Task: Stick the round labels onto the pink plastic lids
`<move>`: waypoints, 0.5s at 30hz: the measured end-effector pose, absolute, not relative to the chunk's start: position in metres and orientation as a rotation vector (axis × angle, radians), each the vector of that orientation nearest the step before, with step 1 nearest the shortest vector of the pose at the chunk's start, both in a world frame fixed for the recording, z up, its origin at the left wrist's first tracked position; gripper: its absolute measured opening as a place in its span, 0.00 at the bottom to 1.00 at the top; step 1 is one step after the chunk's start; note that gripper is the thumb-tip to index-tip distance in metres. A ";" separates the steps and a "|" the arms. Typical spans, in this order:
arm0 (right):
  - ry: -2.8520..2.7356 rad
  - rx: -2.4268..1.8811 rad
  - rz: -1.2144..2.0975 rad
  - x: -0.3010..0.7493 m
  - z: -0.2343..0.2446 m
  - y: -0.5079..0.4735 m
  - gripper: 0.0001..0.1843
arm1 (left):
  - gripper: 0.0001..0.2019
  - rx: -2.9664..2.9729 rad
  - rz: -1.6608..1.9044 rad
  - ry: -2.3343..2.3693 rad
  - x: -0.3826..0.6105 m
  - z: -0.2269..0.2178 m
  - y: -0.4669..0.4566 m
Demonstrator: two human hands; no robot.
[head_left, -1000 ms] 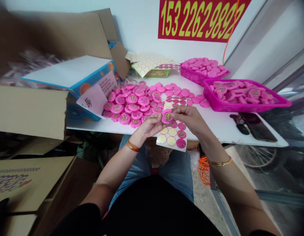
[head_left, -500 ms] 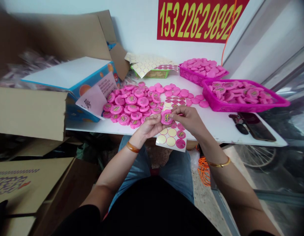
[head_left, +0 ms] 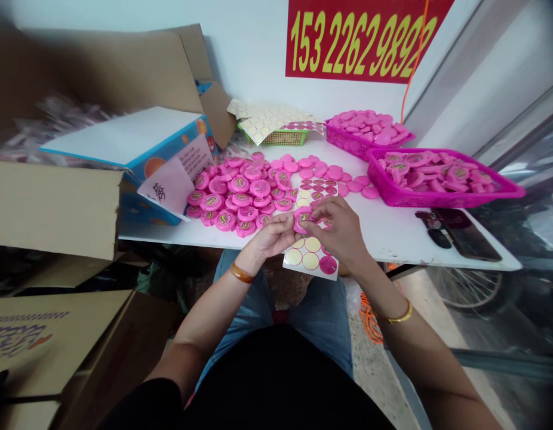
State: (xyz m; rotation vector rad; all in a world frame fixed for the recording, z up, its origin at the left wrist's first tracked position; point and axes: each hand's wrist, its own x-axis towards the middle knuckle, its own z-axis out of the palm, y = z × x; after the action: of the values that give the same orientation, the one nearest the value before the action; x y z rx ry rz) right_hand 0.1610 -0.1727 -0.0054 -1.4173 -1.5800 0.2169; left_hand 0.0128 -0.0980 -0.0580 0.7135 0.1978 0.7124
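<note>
Both hands (head_left: 273, 236) (head_left: 340, 234) dropped lower, pinching a pink disc (head_left: 302, 220) over stickers (head_left: 311, 260).

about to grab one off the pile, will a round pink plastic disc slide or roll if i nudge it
The round pink plastic disc will probably slide rather than roll, as it lies flat on the smooth white table. Its thin, glossy, rigid-looking body suggests it is light and fairly stiff. Stood on edge, its circular rim would likely let it roll.

Left hand (head_left: 272, 236): palm up, fingers curled inward
Right hand (head_left: 341, 232): palm down, fingertips pinched toward the left hand
Forearms (head_left: 205, 319): bare, angled inward
</note>
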 end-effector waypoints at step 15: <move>-1.056 -1.298 0.602 0.159 -0.024 -0.177 0.16 | 0.21 0.963 0.841 0.275 0.014 -0.049 -0.105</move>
State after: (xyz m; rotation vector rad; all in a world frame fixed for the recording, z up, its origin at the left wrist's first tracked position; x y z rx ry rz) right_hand 0.1587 -0.1766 -0.0237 -1.2980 -1.0561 0.6025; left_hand 0.0142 -0.1046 -0.0490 0.9629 0.2754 0.8411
